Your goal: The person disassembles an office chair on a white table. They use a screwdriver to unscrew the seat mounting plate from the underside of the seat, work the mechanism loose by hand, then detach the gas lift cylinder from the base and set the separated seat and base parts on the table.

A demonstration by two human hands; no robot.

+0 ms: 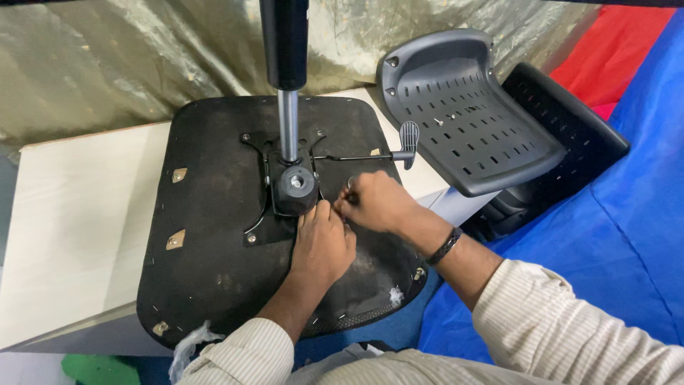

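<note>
- The upturned chair seat lies underside-up on a pale table, its near edge hanging past the table's front; leaning weight on that edge could tip or slide it.
- The left hand rests knuckles-up on the seat, fingers curled toward the black metal mechanism plate; I cannot tell what, if anything, it pinches.
- The right hand meets it fingertip to fingertip at the plate's right corner, apparently pinching a small fastener that is too tiny to make out. Dropped, it could roll off the seat onto the blue sheet and be lost in the folds.
- The gas cylinder stands upright just beside both hands; a knock from a wrist could wobble it.
- The lever juts out right above the right hand, easy to snag.
- The loose grey backrest leans at the table's corner and might slip if the table is jolted.
</note>
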